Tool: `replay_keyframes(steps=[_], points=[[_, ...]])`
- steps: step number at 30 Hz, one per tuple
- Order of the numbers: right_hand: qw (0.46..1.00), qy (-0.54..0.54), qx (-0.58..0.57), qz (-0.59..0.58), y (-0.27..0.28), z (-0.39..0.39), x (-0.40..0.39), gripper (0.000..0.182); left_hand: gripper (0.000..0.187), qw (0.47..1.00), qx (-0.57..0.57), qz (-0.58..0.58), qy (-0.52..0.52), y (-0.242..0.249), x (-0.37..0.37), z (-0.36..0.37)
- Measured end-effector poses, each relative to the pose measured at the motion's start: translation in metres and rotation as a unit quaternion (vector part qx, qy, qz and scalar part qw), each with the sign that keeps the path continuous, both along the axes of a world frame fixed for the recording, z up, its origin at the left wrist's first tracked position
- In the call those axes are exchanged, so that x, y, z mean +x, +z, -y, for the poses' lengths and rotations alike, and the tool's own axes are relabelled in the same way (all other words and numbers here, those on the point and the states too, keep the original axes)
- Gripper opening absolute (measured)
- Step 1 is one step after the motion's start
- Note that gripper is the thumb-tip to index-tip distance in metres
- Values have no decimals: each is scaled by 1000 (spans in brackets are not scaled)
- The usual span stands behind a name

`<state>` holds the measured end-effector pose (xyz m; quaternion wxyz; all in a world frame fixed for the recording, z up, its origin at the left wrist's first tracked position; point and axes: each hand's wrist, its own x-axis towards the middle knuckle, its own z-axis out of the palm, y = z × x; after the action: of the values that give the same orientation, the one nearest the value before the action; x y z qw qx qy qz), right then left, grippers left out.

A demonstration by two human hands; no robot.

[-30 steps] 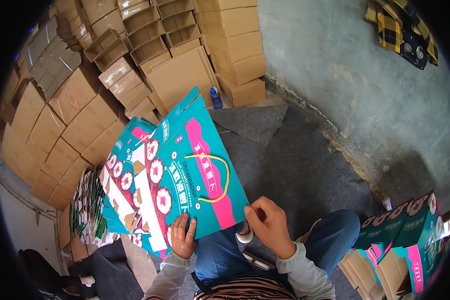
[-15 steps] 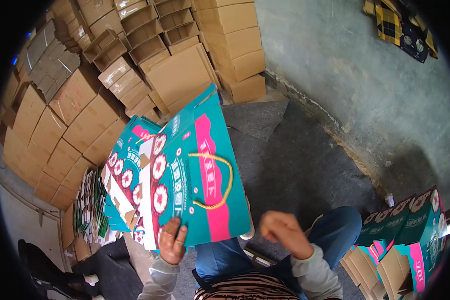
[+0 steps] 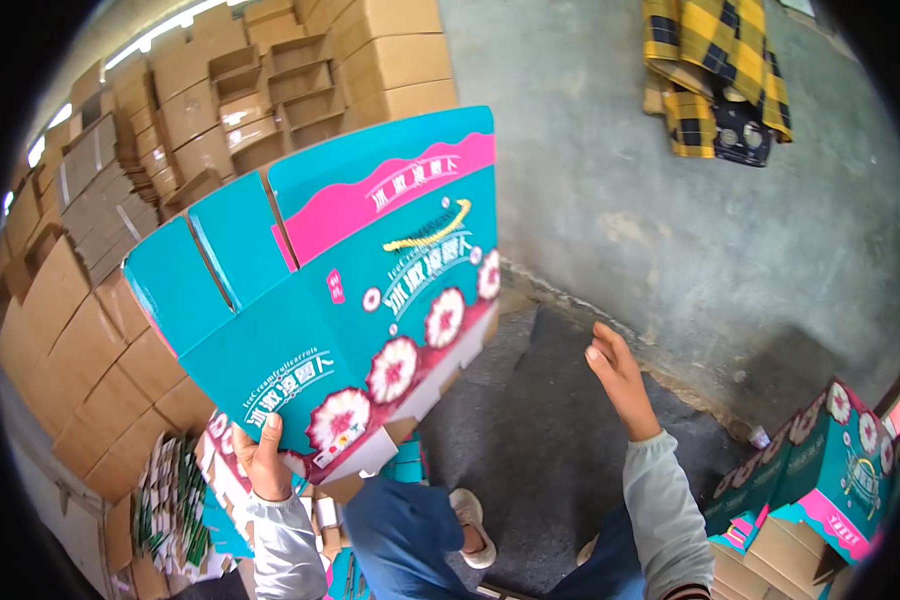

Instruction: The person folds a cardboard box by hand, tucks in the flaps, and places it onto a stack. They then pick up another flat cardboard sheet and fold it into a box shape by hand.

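A teal and pink printed carton (image 3: 300, 320) with a yellow rope handle (image 3: 435, 232) is held up in front of me, tilted, its top flaps standing out at the upper edge. My left hand (image 3: 262, 458) grips its lower left side, thumb on the printed face. My right hand (image 3: 618, 375) is raised to the right of the carton, apart from it, fingers stretched out and holding nothing. More flat teal cartons (image 3: 225, 515) lie beneath, partly hidden by the raised one and my left arm.
Brown cardboard boxes (image 3: 80, 340) are stacked at the left and back. Opened teal cartons (image 3: 820, 470) stand at the lower right. A yellow and black checked cloth (image 3: 720, 60) hangs on the grey wall (image 3: 570, 130). Dark matting (image 3: 510, 420) covers the floor.
The carton has been lifted off the stack and turned, so its flaps now point up and its handle lies at the upper right. My right hand has risen and its fingers have straightened.
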<state>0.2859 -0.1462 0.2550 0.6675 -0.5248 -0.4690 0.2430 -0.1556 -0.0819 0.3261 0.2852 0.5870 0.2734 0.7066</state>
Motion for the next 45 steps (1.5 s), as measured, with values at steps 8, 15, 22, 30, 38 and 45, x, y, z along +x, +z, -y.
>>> replay_keyframes(steps=[8,15,22,30,38,45], points=[[976,-211,7,60,3,-7,102,80,32,978,-122,-5,-171,-90,76,9],[983,-114,32,-142,-63,14,164,24,25,907,-273,-98,-306,-145,89,13],[995,-62,22,-75,-90,16,183,19,16,917,-212,-6,-338,-108,118,1],[995,-63,24,-75,-81,28,176,27,34,902,-213,-59,-372,-120,113,13],[997,-45,10,-68,-100,36,200,25,23,922,-282,-51,-261,-141,110,41],[997,-4,-16,-70,-72,36,152,25,32,933,-279,125,-190,-174,117,31]])
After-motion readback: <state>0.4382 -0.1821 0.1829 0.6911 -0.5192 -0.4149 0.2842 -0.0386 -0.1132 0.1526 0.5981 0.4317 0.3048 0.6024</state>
